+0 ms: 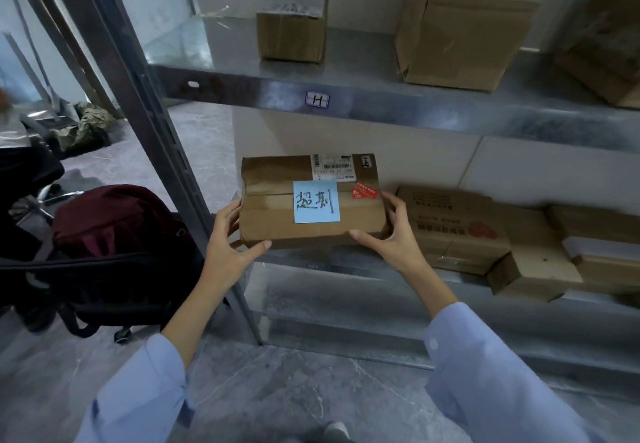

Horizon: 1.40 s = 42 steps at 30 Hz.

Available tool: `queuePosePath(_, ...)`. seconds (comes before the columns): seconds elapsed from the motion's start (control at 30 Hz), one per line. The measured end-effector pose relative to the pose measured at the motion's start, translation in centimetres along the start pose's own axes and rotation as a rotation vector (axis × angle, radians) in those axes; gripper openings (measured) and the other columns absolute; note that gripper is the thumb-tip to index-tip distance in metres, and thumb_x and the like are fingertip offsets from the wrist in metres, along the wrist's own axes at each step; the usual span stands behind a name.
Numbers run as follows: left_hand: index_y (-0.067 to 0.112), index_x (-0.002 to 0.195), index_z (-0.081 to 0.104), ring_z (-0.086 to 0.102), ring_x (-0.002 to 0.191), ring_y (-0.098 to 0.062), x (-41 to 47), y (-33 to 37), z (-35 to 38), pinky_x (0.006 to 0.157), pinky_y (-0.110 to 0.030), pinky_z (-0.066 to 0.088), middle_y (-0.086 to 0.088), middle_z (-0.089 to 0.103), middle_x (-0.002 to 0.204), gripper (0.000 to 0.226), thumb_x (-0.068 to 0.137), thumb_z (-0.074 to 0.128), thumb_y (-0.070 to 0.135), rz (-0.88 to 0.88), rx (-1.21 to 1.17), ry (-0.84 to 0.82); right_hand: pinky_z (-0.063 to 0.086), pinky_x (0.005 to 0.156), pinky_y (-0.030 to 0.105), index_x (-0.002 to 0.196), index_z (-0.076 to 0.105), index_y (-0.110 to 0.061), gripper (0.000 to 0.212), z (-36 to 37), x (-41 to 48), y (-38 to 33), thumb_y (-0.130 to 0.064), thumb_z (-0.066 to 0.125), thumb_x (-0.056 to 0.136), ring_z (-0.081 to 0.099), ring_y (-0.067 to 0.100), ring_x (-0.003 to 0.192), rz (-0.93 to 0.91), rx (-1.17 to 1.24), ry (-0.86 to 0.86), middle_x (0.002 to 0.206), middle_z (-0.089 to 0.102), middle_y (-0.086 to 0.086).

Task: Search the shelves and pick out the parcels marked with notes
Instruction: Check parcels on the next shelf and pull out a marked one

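Observation:
A brown cardboard parcel with a blue handwritten note, a shipping label and a red sticker is held at the front edge of the lower metal shelf. My left hand grips its left end, thumb under the front edge. My right hand grips its right end, fingers curled over the side. Both arms wear light blue sleeves.
More cardboard boxes lie to the right on the same shelf. Three boxes stand on the upper shelf, which carries an "H" tag. A slanted steel upright rises at left, with a dark red bag beside it on the floor.

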<state>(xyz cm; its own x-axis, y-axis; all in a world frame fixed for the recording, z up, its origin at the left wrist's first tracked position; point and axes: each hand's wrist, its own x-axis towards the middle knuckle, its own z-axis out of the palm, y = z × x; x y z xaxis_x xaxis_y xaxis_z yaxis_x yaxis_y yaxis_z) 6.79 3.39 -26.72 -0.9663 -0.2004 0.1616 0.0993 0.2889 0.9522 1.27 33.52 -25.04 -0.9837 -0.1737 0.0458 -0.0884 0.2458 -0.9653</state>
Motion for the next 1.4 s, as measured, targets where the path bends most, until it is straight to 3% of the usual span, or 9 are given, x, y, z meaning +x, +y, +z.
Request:
queuePosePath(0.1,0.026,0.141,0.04,0.045,0.123,0.009,0.3,0.1,0.2,0.103,-0.035,0.046,0.011,0.048,0.138,0.084,0.073,0.084,0.006,0.04,0.012,-0.03,0.046,0.107,0.036,0.144,0.028,-0.032,0.086,0.2,-1.4,0.2,-0.037,0.08,0.075,0.047,0.009,0.13,0.061,0.075,0.073,0.139,0.049,-0.006)
queuePosePath(0.23,0.038,0.132,0.039,0.044,0.117,0.017,0.6,0.6,0.6,0.094,-0.014,0.041,0.023,0.045,0.131,0.08,0.073,0.083,0.008,0.081,0.03,-0.116,0.051,0.101,0.039,0.144,0.035,-0.023,0.069,0.2,-3.7,-0.2,-0.031,0.072,0.087,0.054,0.008,0.122,0.094,0.119,0.224,0.138,0.054,-0.001)
queuePosePath(0.5,0.026,0.14,0.035,0.043,0.126,-0.01,-0.8,2.2,5.9,0.096,-0.016,0.038,0.007,0.044,0.139,0.082,0.074,0.082,0.013,0.181,0.007,-0.428,0.052,0.094,0.026,0.139,0.039,-0.027,0.053,-1.9,-13.9,0.7,-0.026,0.066,0.093,0.058,0.004,0.117,0.139,0.153,0.584,0.134,0.057,-0.003)
queuePosePath(0.7,0.036,0.137,0.037,0.041,0.127,-0.003,-4.3,5.7,14.6,0.099,-0.021,0.038,0.015,0.046,0.136,0.082,0.069,0.082,0.027,0.24,-0.061,-0.705,0.05,0.094,0.026,0.138,0.042,-0.028,0.047,-6.2,-24.3,1.3,-0.035,0.061,0.095,0.058,0.008,0.119,0.217,0.123,0.935,0.133,0.06,-0.006)
queuePosePath(0.87,0.021,0.143,0.036,0.042,0.13,-0.011,-9.8,8.9,22.3,0.094,-0.015,0.039,0.005,0.043,0.142,0.081,0.077,0.08,0.009,0.288,-0.105,-0.939,0.05,0.092,0.024,0.134,0.042,-0.03,0.041,-9.5,-33.6,1.3,-0.035,0.058,0.097,0.057,0.007,0.117,0.266,0.1,1.174,0.13,0.059,-0.006)
queuePosePath(1.03,0.021,0.144,0.036,0.042,0.128,-0.011,-17.5,11.9,29.3,0.1,-0.029,0.042,0.005,0.043,0.143,0.083,0.075,0.082,0.013,0.321,-0.152,-1.106,0.047,0.101,0.036,0.136,0.044,-0.029,0.055,-12.5,-43.6,1.9,-0.049,0.06,0.088,0.058,0.014,0.12,0.317,0.074,1.373,0.132,0.059,-0.004)
queuePosePath(1.17,0.028,0.14,0.037,0.043,0.122,-0.006,-25.5,14.4,34.4,0.092,-0.017,0.041,0.015,0.043,0.133,0.079,0.076,0.082,0.013,0.336,-0.202,-1.203,0.047,0.103,0.041,0.137,0.043,-0.024,0.044,-15.5,-52.1,2.1,-0.031,0.059,0.097,0.057,0.016,0.119,0.339,0.069,1.488,0.134,0.058,0.001)
queuePosePath(1.3,0.027,0.143,0.037,0.045,0.124,-0.007,-33.8,16.8,39.6,0.087,-0.009,0.042,0.009,0.046,0.14,0.082,0.076,0.082,0.015,0.352,-0.224,-1.306,0.049,0.1,0.036,0.136,0.041,-0.025,0.045,-18.6,-61.3,2.3,-0.024,0.062,0.096,0.057,0.017,0.119,0.353,0.042,1.566,0.134,0.057,0.005)
queuePosePath(1.4,0.025,0.143,0.038,0.045,0.129,-0.011,-40.6,18.8,42.8,0.097,-0.019,0.044,0.004,0.047,0.144,0.083,0.075,0.082,0.013,0.351,-0.241,-1.371,0.048,0.101,0.038,0.134,0.04,-0.025,0.046,-20.6,-68.6,2.5,-0.019,0.063,0.095,0.057,0.019,0.119,0.386,0.012,1.612,0.134,0.055,0.007)
